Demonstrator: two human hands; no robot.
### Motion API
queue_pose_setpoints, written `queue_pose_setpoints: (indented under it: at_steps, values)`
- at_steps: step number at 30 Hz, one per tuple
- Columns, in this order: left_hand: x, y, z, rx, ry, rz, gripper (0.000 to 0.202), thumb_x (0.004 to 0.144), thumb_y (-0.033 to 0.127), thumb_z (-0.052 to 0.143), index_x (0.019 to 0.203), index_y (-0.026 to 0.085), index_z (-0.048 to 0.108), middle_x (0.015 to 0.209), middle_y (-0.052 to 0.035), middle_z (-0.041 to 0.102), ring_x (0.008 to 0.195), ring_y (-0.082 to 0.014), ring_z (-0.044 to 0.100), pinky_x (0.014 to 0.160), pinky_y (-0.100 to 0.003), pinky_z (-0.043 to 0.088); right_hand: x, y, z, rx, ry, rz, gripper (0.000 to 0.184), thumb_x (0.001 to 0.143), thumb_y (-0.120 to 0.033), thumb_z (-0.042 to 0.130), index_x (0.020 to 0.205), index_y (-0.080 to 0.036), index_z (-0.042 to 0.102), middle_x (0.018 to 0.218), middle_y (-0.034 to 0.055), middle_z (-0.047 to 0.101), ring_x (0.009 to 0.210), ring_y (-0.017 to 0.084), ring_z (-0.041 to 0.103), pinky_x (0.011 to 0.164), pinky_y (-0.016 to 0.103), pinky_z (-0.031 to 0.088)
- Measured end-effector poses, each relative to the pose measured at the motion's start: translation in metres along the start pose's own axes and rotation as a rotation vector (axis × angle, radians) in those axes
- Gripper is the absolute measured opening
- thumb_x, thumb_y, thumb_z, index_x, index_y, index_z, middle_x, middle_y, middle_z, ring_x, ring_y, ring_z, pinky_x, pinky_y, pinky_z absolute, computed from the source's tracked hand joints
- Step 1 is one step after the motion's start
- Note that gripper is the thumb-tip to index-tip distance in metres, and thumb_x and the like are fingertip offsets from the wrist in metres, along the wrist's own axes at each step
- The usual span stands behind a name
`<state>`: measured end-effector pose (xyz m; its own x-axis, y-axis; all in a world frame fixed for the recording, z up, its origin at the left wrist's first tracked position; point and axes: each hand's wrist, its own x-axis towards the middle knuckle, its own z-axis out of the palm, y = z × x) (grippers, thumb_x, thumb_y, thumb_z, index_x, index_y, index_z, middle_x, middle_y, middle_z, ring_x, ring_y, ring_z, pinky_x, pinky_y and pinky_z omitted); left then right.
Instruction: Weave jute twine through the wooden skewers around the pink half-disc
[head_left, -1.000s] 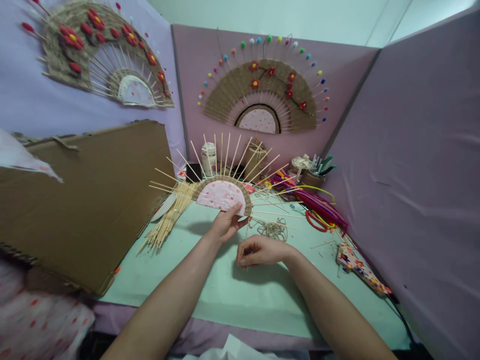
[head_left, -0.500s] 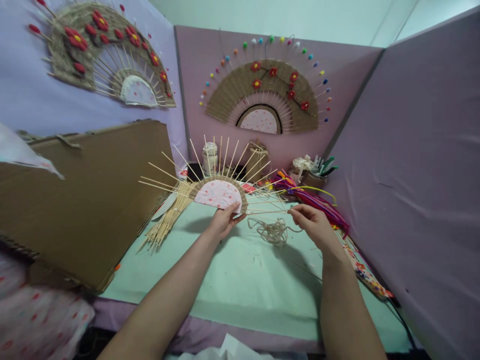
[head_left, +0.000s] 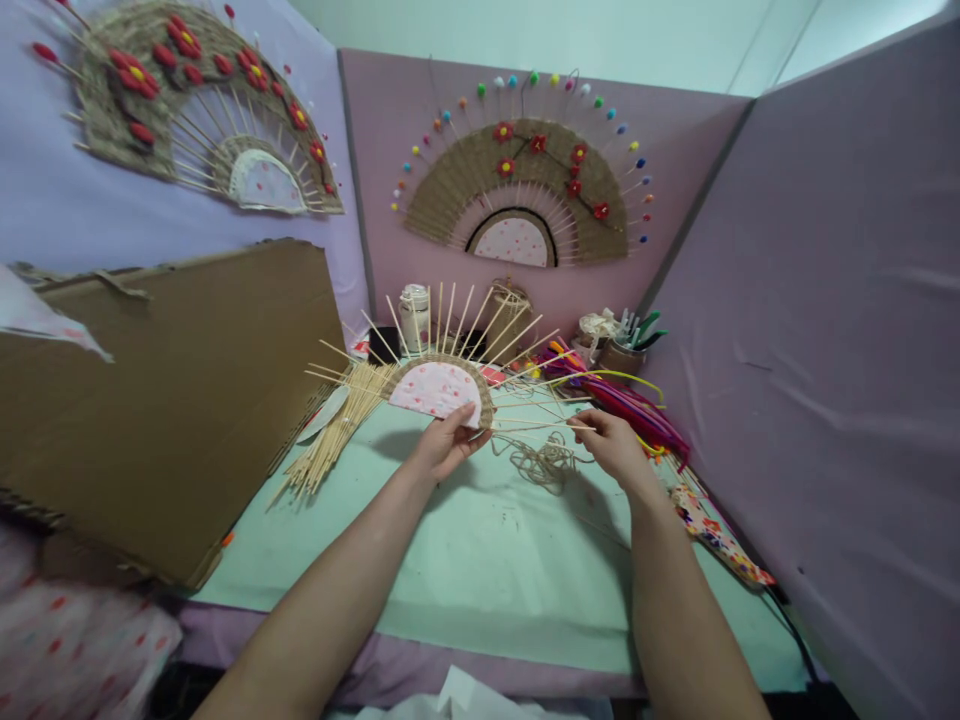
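A half-round fan frame point(head_left: 435, 388) with a red-dotted white cloth centre, a woven twine rim and thin wooden sticks fanning outward is held above the table. Closed on its lower right corner is my left hand point(head_left: 450, 442), thumb on the cloth and fingers beneath. My right hand point(head_left: 611, 442) is pinched near the tips of the lowest right sticks, on a strand of twine. Loose twine point(head_left: 541, 462) lies tangled on the green tabletop below, and its tail leads toward my right hand. The fingertips partly hide the strand.
A bundle of sticks point(head_left: 334, 435) lies left, beside a cardboard sheet point(head_left: 172, 400). Purple and pink pipe cleaners point(head_left: 630, 405) lie right. Jars point(head_left: 415, 318) and a pot of tools point(head_left: 626, 352) stand behind. Finished fans point(head_left: 442, 195) hang on the back and left walls.
The fan frame has turned slightly, so its left sticks point differently. My right hand has shifted a little left, closer to the stick tips. The whole view has moved slightly.
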<state>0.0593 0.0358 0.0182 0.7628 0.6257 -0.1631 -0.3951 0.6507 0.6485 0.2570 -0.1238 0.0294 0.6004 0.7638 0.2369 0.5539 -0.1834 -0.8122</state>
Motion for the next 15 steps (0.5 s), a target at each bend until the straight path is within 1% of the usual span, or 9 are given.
queue_pose_setpoints:
  at_steps: [4, 6, 8, 11, 15]
  values:
    - [-0.01, -0.008, 0.007, 0.008, -0.086, -0.153, 0.017, 0.073, 0.019, 0.066, 0.088, 0.012, 0.063, 0.081, -0.0089, 0.069, 0.068, -0.0133, 0.063, 0.062, -0.024, 0.053, 0.007, 0.006, 0.028, -0.022, 0.172, -0.065, 0.03, 0.076, -0.045, 0.053, 0.073, -0.016, 0.06, 0.061, 0.0035, 0.056, 0.059, 0.016, 0.048, 0.057, 0.027, 0.036]
    - [-0.016, -0.015, 0.011, 0.007, -0.113, -0.219, 0.015, 0.073, 0.019, 0.066, 0.086, 0.012, 0.063, 0.079, -0.0087, 0.068, 0.065, -0.0133, 0.063, 0.06, -0.024, 0.053, 0.008, 0.008, 0.041, -0.025, 0.217, -0.076, 0.029, 0.078, -0.044, 0.051, 0.074, -0.016, 0.06, 0.065, 0.0046, 0.059, 0.063, 0.017, 0.05, 0.061, 0.028, 0.037]
    - [-0.022, -0.022, 0.015, 0.019, -0.142, -0.277, 0.015, 0.073, 0.019, 0.066, 0.086, 0.012, 0.063, 0.078, -0.0083, 0.068, 0.063, -0.0133, 0.063, 0.059, -0.024, 0.053, 0.007, 0.009, 0.05, -0.002, 0.234, -0.075, 0.03, 0.079, -0.044, 0.05, 0.076, -0.016, 0.06, 0.068, 0.005, 0.06, 0.064, 0.017, 0.051, 0.063, 0.029, 0.038]
    - [-0.027, -0.03, 0.018, 0.048, -0.183, -0.341, 0.018, 0.073, 0.018, 0.066, 0.088, 0.011, 0.062, 0.079, -0.009, 0.068, 0.064, -0.0133, 0.063, 0.061, -0.025, 0.053, 0.005, 0.01, 0.058, 0.035, 0.228, -0.086, 0.03, 0.079, -0.044, 0.048, 0.076, -0.016, 0.06, 0.07, 0.0049, 0.062, 0.066, 0.017, 0.053, 0.064, 0.029, 0.039]
    - [-0.027, -0.035, 0.019, 0.035, -0.192, -0.35, 0.017, 0.074, 0.015, 0.064, 0.09, 0.01, 0.061, 0.078, -0.0078, 0.067, 0.065, -0.0132, 0.063, 0.062, -0.026, 0.054, 0.004, 0.01, 0.06, 0.055, 0.256, -0.091, 0.03, 0.077, -0.043, 0.048, 0.074, -0.016, 0.06, 0.07, 0.0048, 0.063, 0.066, 0.018, 0.054, 0.064, 0.029, 0.039]
